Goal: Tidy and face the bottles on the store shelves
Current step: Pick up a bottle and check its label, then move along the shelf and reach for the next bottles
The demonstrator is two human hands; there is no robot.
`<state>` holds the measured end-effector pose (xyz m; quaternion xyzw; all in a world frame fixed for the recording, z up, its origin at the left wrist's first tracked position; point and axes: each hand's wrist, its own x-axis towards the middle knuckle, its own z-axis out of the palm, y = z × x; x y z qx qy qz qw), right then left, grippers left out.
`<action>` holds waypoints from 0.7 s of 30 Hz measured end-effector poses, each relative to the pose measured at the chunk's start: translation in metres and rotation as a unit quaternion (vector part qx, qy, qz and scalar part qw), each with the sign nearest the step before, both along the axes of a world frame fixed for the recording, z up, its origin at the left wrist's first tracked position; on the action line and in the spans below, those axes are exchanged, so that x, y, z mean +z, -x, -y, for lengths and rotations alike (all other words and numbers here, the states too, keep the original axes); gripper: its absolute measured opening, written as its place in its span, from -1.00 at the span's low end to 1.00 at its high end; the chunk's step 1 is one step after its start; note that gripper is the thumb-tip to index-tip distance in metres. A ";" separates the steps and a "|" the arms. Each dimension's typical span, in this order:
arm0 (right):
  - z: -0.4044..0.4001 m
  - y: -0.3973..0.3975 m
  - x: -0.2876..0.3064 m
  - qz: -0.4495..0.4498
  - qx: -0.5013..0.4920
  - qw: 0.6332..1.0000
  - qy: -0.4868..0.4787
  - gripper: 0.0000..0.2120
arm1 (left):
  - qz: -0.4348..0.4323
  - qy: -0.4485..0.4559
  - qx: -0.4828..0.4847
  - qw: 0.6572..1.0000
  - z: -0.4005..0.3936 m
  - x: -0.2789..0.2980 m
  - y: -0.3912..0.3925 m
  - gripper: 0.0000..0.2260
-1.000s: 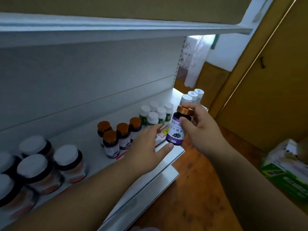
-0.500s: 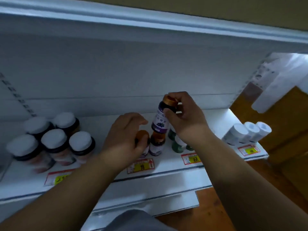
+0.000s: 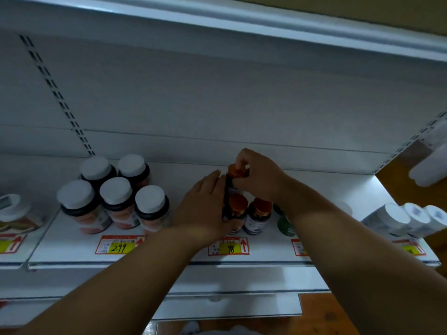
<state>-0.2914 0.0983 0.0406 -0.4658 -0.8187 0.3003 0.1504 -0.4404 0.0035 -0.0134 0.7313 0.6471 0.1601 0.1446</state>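
Note:
My right hand (image 3: 260, 181) grips a small dark bottle by its copper cap (image 3: 235, 170), holding it at the back of a group of like bottles on the white shelf (image 3: 169, 253). Two copper-capped bottles (image 3: 239, 205) (image 3: 258, 217) stand in front of it, their labels facing out. With straight fingers, my left hand (image 3: 203, 210) presses against the left side of this group. The held bottle's body is mostly hidden between my hands.
Several white-capped jars (image 3: 116, 198) stand to the left. A green bottle (image 3: 285, 226) shows behind my right forearm, and white bottles (image 3: 406, 218) lie at the shelf's right end. Price tags (image 3: 228, 247) line the front edge. Another shelf (image 3: 242, 19) hangs overhead.
My right hand carried the bottle in from the shelf's front edge and lowered it behind the copper-capped group. My left hand shifted from over the bottles to their left side.

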 end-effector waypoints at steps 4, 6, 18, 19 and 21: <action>-0.006 0.006 -0.006 0.045 0.017 0.998 0.039 -0.84 | -0.001 -0.011 -0.002 1.000 -0.001 -0.004 0.002 -0.02; -0.005 0.004 -0.008 0.048 0.019 0.998 0.046 -0.86 | -0.006 -0.005 0.000 1.000 -0.001 -0.005 0.001 -0.01; -0.004 0.002 -0.008 0.024 0.039 0.999 -0.020 -0.89 | -0.029 -0.024 0.036 0.999 0.004 0.010 -0.001 0.00; -0.002 0.003 -0.006 0.001 0.032 0.999 -0.034 -0.90 | -0.023 -0.046 0.054 0.997 0.009 0.015 -0.001 -0.03; 0.004 0.007 0.001 -0.036 0.043 0.996 -0.063 -0.93 | -0.003 -0.112 0.091 0.990 0.025 0.022 -0.001 -0.15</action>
